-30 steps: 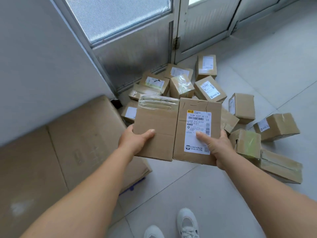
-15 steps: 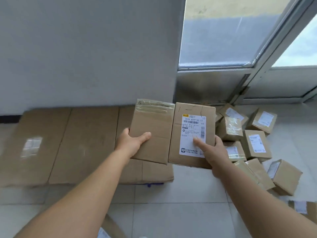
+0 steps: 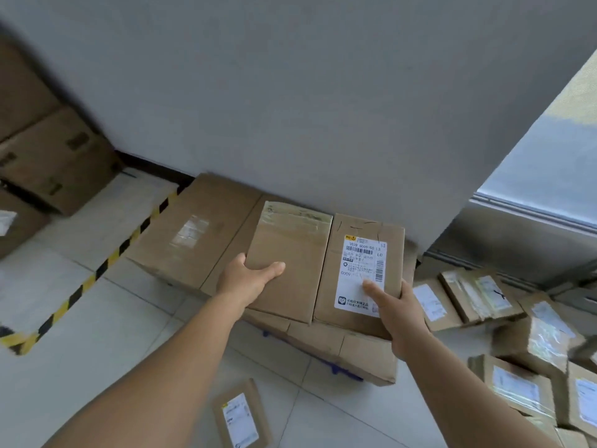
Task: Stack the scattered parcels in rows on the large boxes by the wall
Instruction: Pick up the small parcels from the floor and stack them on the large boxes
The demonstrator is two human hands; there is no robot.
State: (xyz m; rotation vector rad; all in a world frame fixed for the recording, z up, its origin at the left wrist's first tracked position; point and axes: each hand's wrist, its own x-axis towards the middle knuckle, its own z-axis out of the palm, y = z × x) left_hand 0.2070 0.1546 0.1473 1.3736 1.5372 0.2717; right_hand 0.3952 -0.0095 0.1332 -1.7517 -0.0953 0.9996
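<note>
Cardboard parcels [image 3: 326,270] | side by side | long axes toward wall [image 3: 290,108]

Likely a parcel depot: labelled cardboard parcels [image 3: 529,344] litter a tiled floor [image 3: 80,318] marked with hazard tape [image 3: 106,263].

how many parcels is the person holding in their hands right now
2: a plain brown cardboard parcel in the left hand, and a white-labelled cardboard parcel in the right hand, side by side.

One head-worn camera looks steeply down, close over large boxes [image 3: 206,227] against the wall [image 3: 290,92].
</note>
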